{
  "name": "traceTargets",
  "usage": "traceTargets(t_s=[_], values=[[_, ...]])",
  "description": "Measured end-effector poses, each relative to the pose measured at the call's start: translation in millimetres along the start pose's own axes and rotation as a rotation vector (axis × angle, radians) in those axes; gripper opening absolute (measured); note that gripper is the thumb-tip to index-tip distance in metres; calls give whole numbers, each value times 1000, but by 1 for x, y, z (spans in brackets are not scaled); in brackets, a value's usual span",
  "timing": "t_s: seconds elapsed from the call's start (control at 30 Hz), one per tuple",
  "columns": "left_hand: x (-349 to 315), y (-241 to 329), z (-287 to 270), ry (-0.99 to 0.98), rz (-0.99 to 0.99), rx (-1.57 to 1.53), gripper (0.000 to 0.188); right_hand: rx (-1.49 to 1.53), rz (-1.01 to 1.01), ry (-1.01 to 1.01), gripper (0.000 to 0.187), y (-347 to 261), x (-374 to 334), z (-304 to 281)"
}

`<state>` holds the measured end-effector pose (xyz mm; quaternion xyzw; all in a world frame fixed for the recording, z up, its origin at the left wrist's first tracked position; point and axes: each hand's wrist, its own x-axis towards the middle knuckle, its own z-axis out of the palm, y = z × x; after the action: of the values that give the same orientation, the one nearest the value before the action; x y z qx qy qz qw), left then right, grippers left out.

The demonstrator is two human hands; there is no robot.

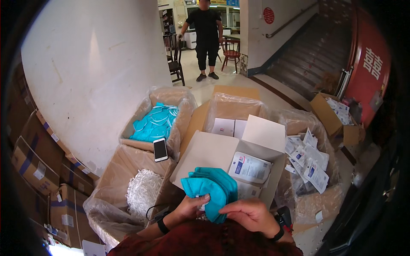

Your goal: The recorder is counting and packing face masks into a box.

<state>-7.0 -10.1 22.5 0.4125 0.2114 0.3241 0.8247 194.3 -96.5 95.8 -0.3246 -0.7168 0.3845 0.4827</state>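
Note:
A small stack of teal folded face masks point(215, 183) is held in front of me, fanned slightly apart. My left hand point(191, 209) grips the stack from the left, thumb across its front. On the other side, my right hand point(248, 215) pinches the lower right edge of the masks between thumb and fingers. Just beyond them stands an opened white carton point(205, 154) with its flaps up. White printed packets point(251, 167) lie flat inside it.
At left, a plastic-lined box point(112, 170) holds a heap of white cords point(143, 192). Behind it are loose teal masks point(156, 121) in another box, a phone point(160, 149) on its edge. Loose packets point(316, 168) fill a box at right. A person point(206, 38) stands ahead.

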Motion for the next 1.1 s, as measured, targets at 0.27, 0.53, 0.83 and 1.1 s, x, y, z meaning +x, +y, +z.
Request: traceTargets(t_s=[0.27,0.53,0.83,1.1], values=[[0,5,4,8,-18,11,41,-63,14,-3,23,-7,0,-4],[-3,4,4,28,-6,-47,43,-88,154,279,28,-14,-10,-14],[-2,3,0,12,-30,-57,44,-307,152,606,37,7,-21,-30],[-2,3,-2,26,-3,-5,39,-539,154,779,51,27,-29,-76]])
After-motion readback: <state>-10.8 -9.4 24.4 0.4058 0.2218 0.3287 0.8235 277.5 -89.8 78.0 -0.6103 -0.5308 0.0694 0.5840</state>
